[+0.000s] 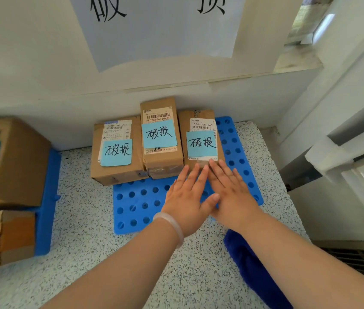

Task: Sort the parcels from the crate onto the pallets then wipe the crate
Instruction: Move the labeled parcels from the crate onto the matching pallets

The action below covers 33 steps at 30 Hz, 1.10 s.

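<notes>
Fingers straight, the left hand point(187, 197) and right hand point(230, 192) lie flat, tips against the front of the rightmost brown cardboard parcel point(201, 139) on the blue perforated plastic pallet point(136, 208); an uneven push could skew it into the taller taped parcel point(161, 139) beside it, since smooth plastic likely offers little grip

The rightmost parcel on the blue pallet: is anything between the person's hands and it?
Nothing visible does. The left hand and right hand are stretched flat side by side over the blue pallet, fingers straight, with their tips at the near edge of the rightmost parcel.
</notes>
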Motion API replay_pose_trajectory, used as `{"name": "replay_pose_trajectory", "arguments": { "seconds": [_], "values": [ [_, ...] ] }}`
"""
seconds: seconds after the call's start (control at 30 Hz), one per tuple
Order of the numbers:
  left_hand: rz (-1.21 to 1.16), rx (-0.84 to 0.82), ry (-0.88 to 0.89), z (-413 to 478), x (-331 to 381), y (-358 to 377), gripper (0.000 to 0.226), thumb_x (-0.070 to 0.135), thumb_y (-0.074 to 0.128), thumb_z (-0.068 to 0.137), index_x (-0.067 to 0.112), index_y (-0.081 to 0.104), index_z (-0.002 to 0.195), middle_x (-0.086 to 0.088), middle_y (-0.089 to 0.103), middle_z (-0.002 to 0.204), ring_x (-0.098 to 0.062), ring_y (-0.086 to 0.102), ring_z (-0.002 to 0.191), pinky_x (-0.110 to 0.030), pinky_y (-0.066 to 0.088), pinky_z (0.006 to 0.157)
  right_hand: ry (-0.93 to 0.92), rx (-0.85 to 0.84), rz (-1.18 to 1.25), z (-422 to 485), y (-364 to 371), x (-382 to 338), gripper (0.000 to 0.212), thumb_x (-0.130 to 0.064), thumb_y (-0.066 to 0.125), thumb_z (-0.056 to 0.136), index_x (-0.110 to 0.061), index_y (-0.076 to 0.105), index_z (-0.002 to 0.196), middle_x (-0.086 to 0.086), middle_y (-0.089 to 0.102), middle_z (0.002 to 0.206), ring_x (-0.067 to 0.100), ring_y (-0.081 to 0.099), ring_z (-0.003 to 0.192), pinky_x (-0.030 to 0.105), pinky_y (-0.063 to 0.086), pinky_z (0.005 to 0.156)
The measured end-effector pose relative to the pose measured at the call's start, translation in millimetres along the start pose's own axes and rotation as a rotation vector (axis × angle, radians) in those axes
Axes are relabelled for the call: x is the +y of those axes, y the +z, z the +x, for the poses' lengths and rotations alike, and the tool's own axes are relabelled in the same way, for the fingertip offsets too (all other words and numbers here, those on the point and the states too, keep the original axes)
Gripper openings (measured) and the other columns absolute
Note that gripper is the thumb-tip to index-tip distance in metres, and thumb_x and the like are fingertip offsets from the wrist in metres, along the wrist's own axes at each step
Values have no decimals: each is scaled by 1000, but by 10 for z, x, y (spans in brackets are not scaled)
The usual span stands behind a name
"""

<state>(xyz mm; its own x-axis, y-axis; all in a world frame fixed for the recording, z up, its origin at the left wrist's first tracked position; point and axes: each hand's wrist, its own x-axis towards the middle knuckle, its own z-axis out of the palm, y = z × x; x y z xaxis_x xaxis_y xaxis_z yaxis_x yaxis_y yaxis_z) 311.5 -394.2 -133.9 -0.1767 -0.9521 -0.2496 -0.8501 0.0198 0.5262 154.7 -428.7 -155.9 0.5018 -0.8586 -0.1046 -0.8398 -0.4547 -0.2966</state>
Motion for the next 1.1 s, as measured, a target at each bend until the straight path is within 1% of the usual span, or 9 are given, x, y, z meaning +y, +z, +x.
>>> {"name": "replay_pose_trajectory", "arguments": {
  "seconds": [0.17, 0.23, 0.33, 0.47, 0.6, 0.73, 0.87, 0.97, 1.1],
  "values": [
    [-15, 41, 47, -181, 52, -90, 77, 77, 2, 78, 47, -5, 149, 14, -4, 163, -7, -10, 149, -43, 6, 122, 32, 48, 36, -304, -246, -128, 87, -68, 21, 80, -29, 4, 156, -12, -5, 163, 5, -16, 148, 35, -12, 120],
    [3, 30, 53, -329, 94, -69, 70, 78, 3, 80, 54, -6, 145, 15, -7, 162, -9, -8, 149, -43, 4, 122, 62, 65, 23, -563, -240, -196, 87, -70, 25, 81, -31, 4, 155, -12, -6, 162, 7, -15, 149, 38, -7, 122],
    [-15, 45, 76, -553, 205, 14, 60, 69, 23, 92, 56, -5, 143, 15, -6, 162, -11, -6, 150, -39, 1, 122, 141, 109, 27, -991, -170, -317, 90, -70, 36, 80, -31, 8, 156, -8, 0, 164, 11, -7, 150, 42, 0, 121],
    [-33, 82, 221, -883, 481, 194, 70, 60, 45, 93, 51, 4, 149, 11, 1, 163, -14, 2, 150, -37, 6, 121, 265, 214, -1, -1615, -174, -475, 87, -67, 49, 79, -28, 22, 153, -1, 21, 162, 18, 14, 150, 47, 14, 119],
    [-15, -8, 400, -1166, 912, 417, 80, 58, 56, 89, 42, 10, 153, 7, 3, 163, -14, 5, 149, -32, 6, 120, 408, 306, -21, -2314, -289, -503, 83, -62, 54, 76, -28, 30, 148, 4, 35, 156, 25, 32, 144, 54, 28, 116],
    [21, -53, 579, -1470, 1464, 650, 85, 68, 49, 80, 40, 15, 153, 3, 13, 162, -17, 15, 148, -33, 12, 118, 575, 393, -11, -3121, -347, -495, 81, -62, 54, 76, -29, 34, 147, 1, 32, 157, 22, 28, 145, 51, 23, 117],
    [97, -93, 751, -1787, 1920, 923, 85, 70, 40, 79, 46, 4, 152, 1, 15, 162, -21, 20, 147, -45, 26, 117, 727, 391, -3, -3893, -348, -469, 83, -71, 41, 80, -36, 19, 153, -4, 13, 163, 17, 7, 151, 47, 9, 121],
    [151, -148, 830, -2018, 2237, 1138, 86, 61, 52, 88, 48, -9, 147, 6, 3, 163, -16, 9, 149, -41, 18, 121, 848, 369, 13, -4366, -294, -415, 83, -70, 42, 85, -39, 7, 154, -8, -5, 164, 10, -12, 149, 39, -9, 120],
    [178, -169, 884, -2307, 2690, 1480, 87, 60, 52, 89, 46, -7, 151, 8, 0, 163, -16, 6, 149, -35, 9, 120, 937, 344, 86, -4904, -181, -313, 84, -61, 51, 90, -41, -1, 153, -11, -13, 162, 7, -22, 145, 37, -12, 119]
  ]
}}
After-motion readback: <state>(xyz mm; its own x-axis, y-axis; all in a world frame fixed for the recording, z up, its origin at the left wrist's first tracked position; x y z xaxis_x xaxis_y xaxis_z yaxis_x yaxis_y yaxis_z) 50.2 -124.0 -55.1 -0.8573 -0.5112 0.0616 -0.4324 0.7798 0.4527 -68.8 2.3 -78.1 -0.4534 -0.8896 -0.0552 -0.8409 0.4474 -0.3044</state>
